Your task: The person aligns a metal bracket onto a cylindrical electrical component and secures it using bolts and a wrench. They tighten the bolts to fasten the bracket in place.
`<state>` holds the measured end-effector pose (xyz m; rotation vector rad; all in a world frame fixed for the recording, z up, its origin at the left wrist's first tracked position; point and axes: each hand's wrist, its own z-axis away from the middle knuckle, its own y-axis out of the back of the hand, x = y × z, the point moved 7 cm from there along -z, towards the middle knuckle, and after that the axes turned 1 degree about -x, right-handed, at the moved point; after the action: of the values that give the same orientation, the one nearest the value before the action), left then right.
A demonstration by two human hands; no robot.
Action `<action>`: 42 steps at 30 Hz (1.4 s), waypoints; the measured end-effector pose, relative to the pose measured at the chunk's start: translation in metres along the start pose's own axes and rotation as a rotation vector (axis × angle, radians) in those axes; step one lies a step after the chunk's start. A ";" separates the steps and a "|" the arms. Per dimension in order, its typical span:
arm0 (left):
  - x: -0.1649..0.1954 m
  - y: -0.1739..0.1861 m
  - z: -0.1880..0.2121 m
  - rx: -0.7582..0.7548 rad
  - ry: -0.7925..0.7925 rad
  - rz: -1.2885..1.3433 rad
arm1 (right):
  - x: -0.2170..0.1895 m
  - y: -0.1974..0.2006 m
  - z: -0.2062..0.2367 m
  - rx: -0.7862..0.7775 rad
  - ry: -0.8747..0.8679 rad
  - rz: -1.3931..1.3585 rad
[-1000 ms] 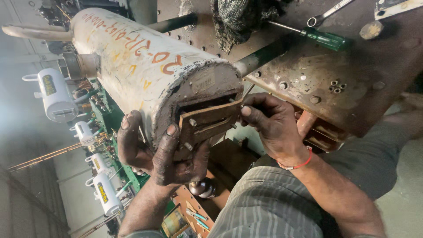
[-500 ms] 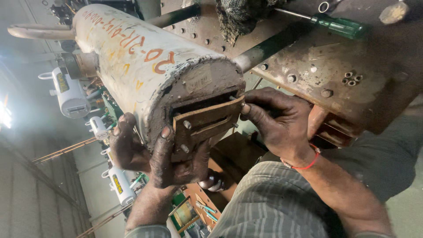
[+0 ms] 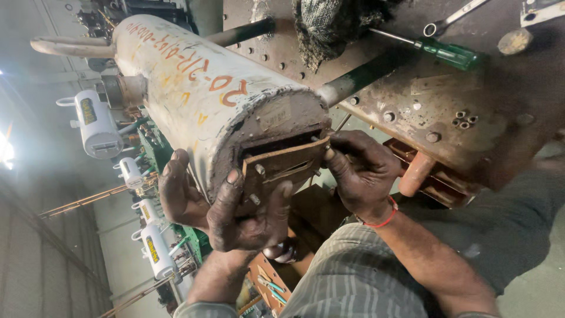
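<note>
A large grimy grey cylinder (image 3: 200, 94) with orange markings lies across green bars, its flat end facing me. A rusty brown rectangular plate (image 3: 282, 168) with studs sits at a slot in that end. My left hand (image 3: 232, 209) cups the cylinder's lower rim, thumb and fingers pressed on the plate's left side. At the plate's right edge, my right hand (image 3: 359, 171), with a red band on the wrist, pinches it against the cylinder.
A rusty metal workbench (image 3: 471, 118) carries a green-handled screwdriver (image 3: 447, 53), a spanner (image 3: 453, 17) and a dark rag (image 3: 329, 23). White cylinders (image 3: 97, 121) stand in a row at the left. Pliers (image 3: 272, 288) lie in a tray below.
The camera view has shifted slightly. Both hands stay on the plate at the cylinder's end, with the right fingers closing in more on its right edge.
</note>
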<state>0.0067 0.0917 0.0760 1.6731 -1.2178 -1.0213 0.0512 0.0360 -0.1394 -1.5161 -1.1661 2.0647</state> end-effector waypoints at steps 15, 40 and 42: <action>0.013 -0.006 0.004 0.170 0.234 -0.085 | -0.023 -0.008 -0.002 0.000 -0.089 0.130; 0.016 -0.012 0.012 0.175 0.375 -0.148 | -0.017 -0.002 0.038 -0.170 -0.231 -0.454; 0.015 -0.009 0.007 0.203 0.336 -0.174 | -0.020 -0.003 0.034 -0.155 -0.257 -0.497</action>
<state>0.0061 0.0777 0.0625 2.0419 -0.9921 -0.6947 0.0276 0.0101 -0.1210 -0.9021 -1.6352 1.8870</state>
